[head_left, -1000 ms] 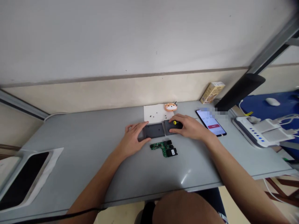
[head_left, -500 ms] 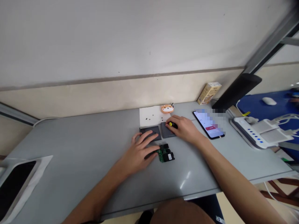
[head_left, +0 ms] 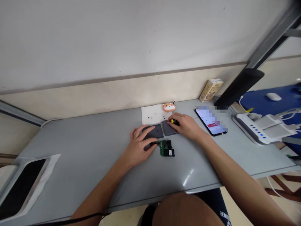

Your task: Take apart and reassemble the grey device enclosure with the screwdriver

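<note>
My right hand [head_left: 184,127] is closed around a small black screwdriver with a yellow cap [head_left: 172,121], resting on a dark grey casing half [head_left: 169,129]. My left hand [head_left: 138,145] lies open, fingers spread over a second casing half [head_left: 154,132], with its thumb [head_left: 152,144] at the end of a green circuit board [head_left: 166,148]. The board sits mid-frame, just below both halves. Just above them, on the grey desk [head_left: 77,157], lies a white paper sheet [head_left: 152,114] with tiny black screws [head_left: 150,118]; a smartphone [head_left: 209,121] lies to the right.
</note>
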Tool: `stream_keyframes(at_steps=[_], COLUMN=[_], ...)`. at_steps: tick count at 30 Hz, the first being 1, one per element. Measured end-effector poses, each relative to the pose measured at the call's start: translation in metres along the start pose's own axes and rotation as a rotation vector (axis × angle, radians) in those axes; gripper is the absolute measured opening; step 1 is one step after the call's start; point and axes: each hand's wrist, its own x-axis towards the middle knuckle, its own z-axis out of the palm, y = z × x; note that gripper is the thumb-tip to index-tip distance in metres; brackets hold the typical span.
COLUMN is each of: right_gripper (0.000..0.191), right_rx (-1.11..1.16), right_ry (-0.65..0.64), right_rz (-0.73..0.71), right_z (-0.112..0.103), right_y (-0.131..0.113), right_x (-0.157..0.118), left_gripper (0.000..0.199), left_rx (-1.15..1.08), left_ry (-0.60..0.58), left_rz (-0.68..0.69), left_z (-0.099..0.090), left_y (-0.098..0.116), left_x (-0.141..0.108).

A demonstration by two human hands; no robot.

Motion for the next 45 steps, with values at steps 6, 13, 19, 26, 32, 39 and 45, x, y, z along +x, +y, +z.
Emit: stream_keyframes(at_steps=[6, 13, 19, 26, 32, 39, 45], right_gripper=[0.028, 0.03, 0.027, 0.023, 0.022, 0.022, 0.021], right_rx=[-0.039, -0.045, -0.001, 0.008, 0.004, -0.011, -0.026], right_ry=[0.028, 0.026, 0.017, 0.022, 0.025, 0.041, 0.046], right_rz=[-0.002, -0.007, 0.001, -0.001, -0.002, -0.009, -0.018], right_z=[0.002, -0.001, -0.001, -0.001, -0.001, 0.002, 0.003], right_y=[-0.002, -0.004, -0.001, 0.0, 0.001, 0.0, 0.0], right_x=[-0.001, -0.001, -0.001, -0.002, -0.001, -0.001, -0.002], left_gripper=[0.013, 0.016, 0.032, 0.049, 0.05, 0.061, 0.049], left_rx=[-0.028, -0.104, -0.024, -0.136, -0.17, -0.081, -0.042], left_ry=[-0.002, -0.003, 0.129, 0.048, 0.033, 0.043, 0.124], left_rz=[0.024, 0.031, -0.144, -0.105, -0.095, -0.095, -0.056], left_z=[0.006, 0.003, -0.005, -0.008, -0.011, -0.008, -0.006], left_y=[0.005, 0.007, -0.012, -0.042, -0.046, -0.043, -0.023], left_x=[0.002, 0.0, -0.001, -0.004, -0.004, -0.004, -0.003])
